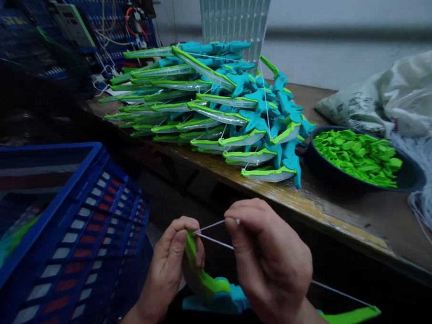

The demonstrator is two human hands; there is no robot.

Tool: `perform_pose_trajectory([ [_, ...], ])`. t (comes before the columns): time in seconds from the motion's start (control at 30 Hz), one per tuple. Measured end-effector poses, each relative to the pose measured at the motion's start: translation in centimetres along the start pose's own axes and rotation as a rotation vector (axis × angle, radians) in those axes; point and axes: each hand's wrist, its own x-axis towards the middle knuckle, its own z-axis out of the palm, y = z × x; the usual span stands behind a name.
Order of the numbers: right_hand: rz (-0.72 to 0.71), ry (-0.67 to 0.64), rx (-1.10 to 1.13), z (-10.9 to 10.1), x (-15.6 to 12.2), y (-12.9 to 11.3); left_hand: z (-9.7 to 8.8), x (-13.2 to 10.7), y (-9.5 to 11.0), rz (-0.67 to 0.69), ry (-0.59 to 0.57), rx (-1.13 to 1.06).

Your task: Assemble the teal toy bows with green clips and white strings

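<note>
Bow (204, 278), 1 of many, is gripped by left hand (169, 262); right hand (271, 257) pinches 1 string (216, 241).

Nothing legible. Yellow characters (15, 21) on the far-left blue crate (13, 41): too blurred. Dark print (365, 107) on the right-hand white sack (401, 89): can't make it out.
</note>
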Motion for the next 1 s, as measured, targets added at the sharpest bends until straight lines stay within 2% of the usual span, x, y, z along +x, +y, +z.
perform_pose_trajectory([
  [0.07,0.031,0.022,-0.009,-0.2,0.2,0.3,-0.1,0.3,0.0,0.021,-0.062,-0.061],
  [0.17,0.040,-0.048,-0.018,0.6,-0.7,1.2,-0.1,0.5,-0.1,0.044,-0.077,-0.061],
  [0.3,-0.067,-0.164,-0.005,1.6,-2.5,1.5,0.0,0.8,0.0,0.067,0.069,0.007],
  [0.37,-0.055,-0.240,0.030,1.7,-2.8,1.3,0.0,0.8,0.0,0.067,0.111,0.054],
  [0.5,0.100,-0.264,0.140,1.5,-2.7,1.3,0.0,0.5,0.1,0.086,0.082,0.098],
  [0.63,0.370,-0.305,0.347,1.3,-2.5,1.9,0.3,0.4,0.3,0.021,-0.028,-0.067],
  [0.7,0.441,-0.355,0.426,1.3,-2.5,2.3,0.3,0.5,0.5,-0.002,-0.084,-0.136],
  [0.77,0.393,-0.364,0.386,1.5,-2.7,2.7,0.3,0.7,0.8,-0.012,-0.125,-0.166],
  [0.87,0.106,-0.280,0.131,2.1,-3.2,3.2,0.2,1.0,1.0,-0.054,-0.141,-0.167],
  [0.93,-0.075,-0.235,-0.029,2.6,-3.5,3.3,0.4,1.1,1.0,-0.097,-0.096,-0.160],
  [1.0,-0.145,-0.232,-0.104,2.8,-3.8,3.2,0.6,1.2,1.0,-0.129,-0.017,-0.143],
])
